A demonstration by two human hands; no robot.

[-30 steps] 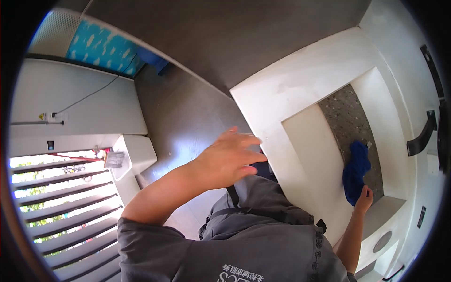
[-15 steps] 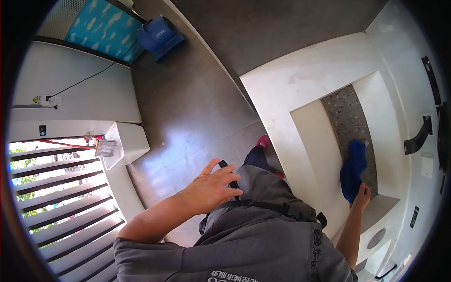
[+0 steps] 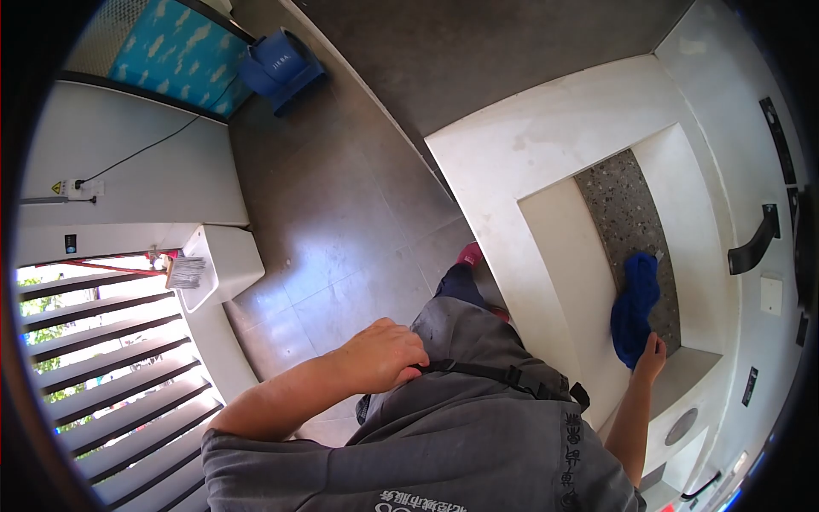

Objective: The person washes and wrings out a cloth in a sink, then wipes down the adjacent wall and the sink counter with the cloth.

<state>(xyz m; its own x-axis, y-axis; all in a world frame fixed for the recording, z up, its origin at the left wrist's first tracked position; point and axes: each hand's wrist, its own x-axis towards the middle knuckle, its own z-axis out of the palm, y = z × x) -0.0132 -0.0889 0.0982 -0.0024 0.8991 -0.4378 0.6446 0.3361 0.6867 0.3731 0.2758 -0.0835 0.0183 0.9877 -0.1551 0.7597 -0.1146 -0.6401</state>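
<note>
Blue cloth (image 3: 636, 311) is over the speckled panel (image 3: 623, 196) in that white recess (image 3: 689, 200), pinched in the grip of your right hand (image 3: 651, 357). Your left hand (image 3: 386, 354) is curled at the black waist strap (image 3: 469, 369), can't tell if that grip's closed.

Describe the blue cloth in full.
The blue cloth is deep, even blue and looks like soft fabric. It is loosely bunched into a long, creased shape, its edges folded out of sight. It lies in the pale-walled recess, partly against the speckled grey surface. The fingers of the right hand pinch its near end. Whether it is wet cannot be told.
</note>
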